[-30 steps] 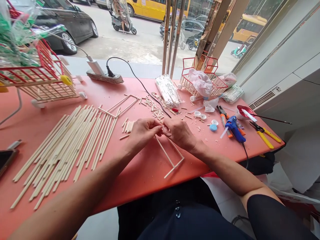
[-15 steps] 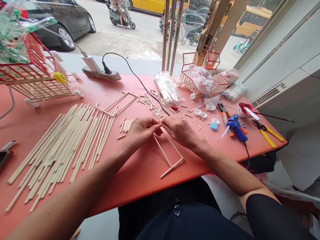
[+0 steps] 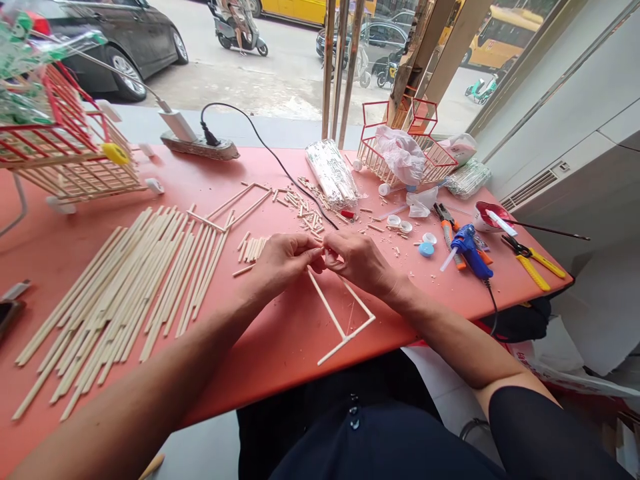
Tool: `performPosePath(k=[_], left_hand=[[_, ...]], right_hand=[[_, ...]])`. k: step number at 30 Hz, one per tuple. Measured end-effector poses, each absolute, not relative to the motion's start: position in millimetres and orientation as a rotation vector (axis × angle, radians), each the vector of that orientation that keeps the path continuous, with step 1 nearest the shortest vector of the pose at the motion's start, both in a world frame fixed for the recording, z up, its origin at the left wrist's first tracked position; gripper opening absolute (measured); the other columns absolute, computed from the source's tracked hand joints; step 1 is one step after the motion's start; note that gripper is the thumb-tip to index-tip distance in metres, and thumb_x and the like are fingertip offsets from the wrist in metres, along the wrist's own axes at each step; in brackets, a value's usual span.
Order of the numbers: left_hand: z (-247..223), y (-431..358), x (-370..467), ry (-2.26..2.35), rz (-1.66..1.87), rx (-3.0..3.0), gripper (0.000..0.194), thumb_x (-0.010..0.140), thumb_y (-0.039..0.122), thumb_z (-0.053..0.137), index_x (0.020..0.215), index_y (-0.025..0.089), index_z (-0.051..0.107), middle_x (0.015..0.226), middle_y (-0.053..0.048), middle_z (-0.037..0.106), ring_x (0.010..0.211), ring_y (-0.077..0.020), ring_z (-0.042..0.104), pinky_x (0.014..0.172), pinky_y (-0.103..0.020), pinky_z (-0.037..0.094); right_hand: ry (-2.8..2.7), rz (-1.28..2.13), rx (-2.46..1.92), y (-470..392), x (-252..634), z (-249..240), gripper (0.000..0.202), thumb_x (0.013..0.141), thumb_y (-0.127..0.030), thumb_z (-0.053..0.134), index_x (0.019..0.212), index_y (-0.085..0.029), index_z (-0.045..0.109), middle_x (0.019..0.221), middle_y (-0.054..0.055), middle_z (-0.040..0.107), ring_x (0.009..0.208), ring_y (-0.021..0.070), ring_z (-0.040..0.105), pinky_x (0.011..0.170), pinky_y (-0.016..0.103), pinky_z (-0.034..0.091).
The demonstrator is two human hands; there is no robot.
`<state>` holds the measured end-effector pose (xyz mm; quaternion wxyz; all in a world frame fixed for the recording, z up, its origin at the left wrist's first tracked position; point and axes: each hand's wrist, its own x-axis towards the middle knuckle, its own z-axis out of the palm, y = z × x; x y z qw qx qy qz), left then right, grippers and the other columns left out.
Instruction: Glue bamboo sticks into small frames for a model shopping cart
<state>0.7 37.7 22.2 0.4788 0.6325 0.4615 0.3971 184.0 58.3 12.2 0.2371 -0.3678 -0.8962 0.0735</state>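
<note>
My left hand (image 3: 286, 259) and my right hand (image 3: 361, 261) meet fingertip to fingertip over the middle of the table. Both are closed in a pinch at the far end of a small frame of thin wooden sticks (image 3: 327, 305). Toward me its near crossbar (image 3: 346, 340) runs out past one side. The joint between my fingers is mostly hidden by them. Left of my left hand lie short cut stick pieces (image 3: 253, 250) and a wide spread of long wooden sticks (image 3: 115, 293). A second stick frame (image 3: 235, 207) rests at their far end.
A blue glue gun (image 3: 470, 252), orange-handled pliers (image 3: 449, 233) and yellow-handled pliers (image 3: 533, 260) lie to the right. Model stick carts stand at the far left (image 3: 90, 153) and back right (image 3: 407, 153). A black cable (image 3: 270, 145) crosses the table from a power strip (image 3: 200, 145).
The near end of the stick frame has swung slightly right and toward me. My hands stay pinched together in nearly the same place. The whole view has shifted a little.
</note>
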Motion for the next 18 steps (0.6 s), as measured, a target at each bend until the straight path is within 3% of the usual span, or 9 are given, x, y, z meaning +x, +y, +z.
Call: performPosePath(k=[14,18], left_hand=[[6,44,-4,1.125,0.912,1.631,0.023,0.081,0.04,0.071,0.073,0.019,0.076,0.067,-0.005,0.078,0.064,-0.0212,0.074,0.069,-0.031,0.059],[4,44,-6,1.129,0.9,1.676,0.023,0.083,0.04,0.07,0.077,0.018,0.076,0.07,-0.005,0.079,0.066,-0.0204,0.074,0.069,-0.03,0.058]], right_hand=[[-2.314,0.646,-1.011,68,194,11,0.01,0.081,-0.011,0.059,0.075,-0.017,0.065,0.063,-0.006,0.05,0.061,0.0091,0.042,0.062,0.023,0.032],[-2.327,0.754,-0.965,73,199,16,0.013,0.087,-0.017,0.062,0.076,-0.015,0.068,0.063,-0.004,0.058,0.06,0.0087,0.047,0.061,0.022,0.033]])
